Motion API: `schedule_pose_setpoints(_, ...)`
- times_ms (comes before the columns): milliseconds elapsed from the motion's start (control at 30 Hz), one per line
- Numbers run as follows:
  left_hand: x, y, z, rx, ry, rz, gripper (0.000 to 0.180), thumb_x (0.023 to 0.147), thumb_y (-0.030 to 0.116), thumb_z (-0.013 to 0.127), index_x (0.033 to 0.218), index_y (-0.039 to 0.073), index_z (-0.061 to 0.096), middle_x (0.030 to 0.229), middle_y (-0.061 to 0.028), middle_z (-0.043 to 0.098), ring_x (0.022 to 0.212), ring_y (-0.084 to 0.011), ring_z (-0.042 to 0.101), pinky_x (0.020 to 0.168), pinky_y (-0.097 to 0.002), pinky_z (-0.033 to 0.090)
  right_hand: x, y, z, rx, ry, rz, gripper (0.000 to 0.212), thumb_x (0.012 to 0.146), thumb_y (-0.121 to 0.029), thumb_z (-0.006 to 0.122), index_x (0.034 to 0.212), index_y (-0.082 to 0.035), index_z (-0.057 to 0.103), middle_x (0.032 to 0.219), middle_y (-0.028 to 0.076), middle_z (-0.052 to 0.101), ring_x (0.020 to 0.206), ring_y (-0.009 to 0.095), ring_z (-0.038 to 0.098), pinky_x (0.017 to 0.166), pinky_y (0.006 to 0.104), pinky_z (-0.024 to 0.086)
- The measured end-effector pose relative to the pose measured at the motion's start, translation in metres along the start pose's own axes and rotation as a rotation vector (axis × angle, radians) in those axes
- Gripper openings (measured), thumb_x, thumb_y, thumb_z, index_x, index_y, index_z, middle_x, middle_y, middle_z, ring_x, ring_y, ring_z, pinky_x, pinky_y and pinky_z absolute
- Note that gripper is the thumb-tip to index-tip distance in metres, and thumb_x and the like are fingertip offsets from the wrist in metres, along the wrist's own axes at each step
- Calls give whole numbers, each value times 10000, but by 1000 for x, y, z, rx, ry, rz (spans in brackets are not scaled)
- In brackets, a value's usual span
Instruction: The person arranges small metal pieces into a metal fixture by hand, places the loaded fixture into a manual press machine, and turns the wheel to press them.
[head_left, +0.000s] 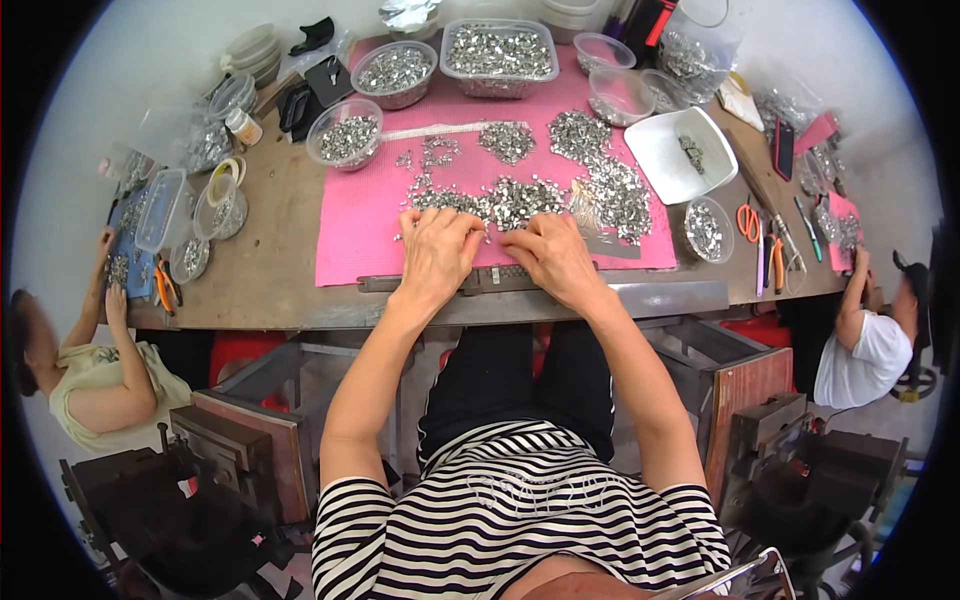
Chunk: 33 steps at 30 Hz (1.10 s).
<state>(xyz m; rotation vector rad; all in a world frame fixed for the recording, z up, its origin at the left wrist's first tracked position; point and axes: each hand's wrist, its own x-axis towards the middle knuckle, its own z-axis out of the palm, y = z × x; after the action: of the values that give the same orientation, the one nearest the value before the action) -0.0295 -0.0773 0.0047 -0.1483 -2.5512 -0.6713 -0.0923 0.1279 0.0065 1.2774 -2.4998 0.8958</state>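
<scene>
Head | both hands [495, 255] on metal pieces [520, 200] (grip seemingly loose) | pink mat [350, 220]

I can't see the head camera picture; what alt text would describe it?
Seen from above, a seated person's left hand and right hand rest side by side on a pink mat, fingering a heap of small silvery metal pieces above a dark metal strip. Clear tubs of pieces stand behind; two other people work at the table's ends.

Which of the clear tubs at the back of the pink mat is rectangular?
The big tub at the far middle edge of the mat: it has straight sides, while the bowls left of it are round.
</scene>
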Motion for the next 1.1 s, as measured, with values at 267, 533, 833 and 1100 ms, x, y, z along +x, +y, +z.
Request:
schedule_pose_setpoints(267,-3,4,1,-22,-90,7,125,843,232,781,897,130,731,793,-6,621,846,-208,572,900,-423,331,11,2,9,-4,67,-1,100,865,-109,734,961,-119,760,823,60,577,839,252,595,765,405,411)
schedule_pose_setpoints(533,-6,1,3,8,-69,-21,76,825,147,756,873,113,709,802,-13,627,853,-225,574,889,-435,335,21,-2,32,-28,97,-23,72,864,-112,722,931,-92,736,840,71,596,847,269,597,769,407,412)
schedule_pose_setpoints(833,-4,6,-2,90,-104,12,85,815,117,758,874,100,699,817,-24,634,862,-226,582,949,-464,343,19,-4,20,-43,49,-53,69,858,-87,686,859,-47,630,848,96,598,870,286,599,809,415,408)
schedule_pose_setpoints(1100,-14,32,-5,-204,-41,77,106,805,106,750,860,117,660,810,-16,598,887,-218,596,971,-457,352,-21,-4,-13,232,46,64,91,882,-41,682,915,-43,597,890,90,605,853,286,589,805,393,408)
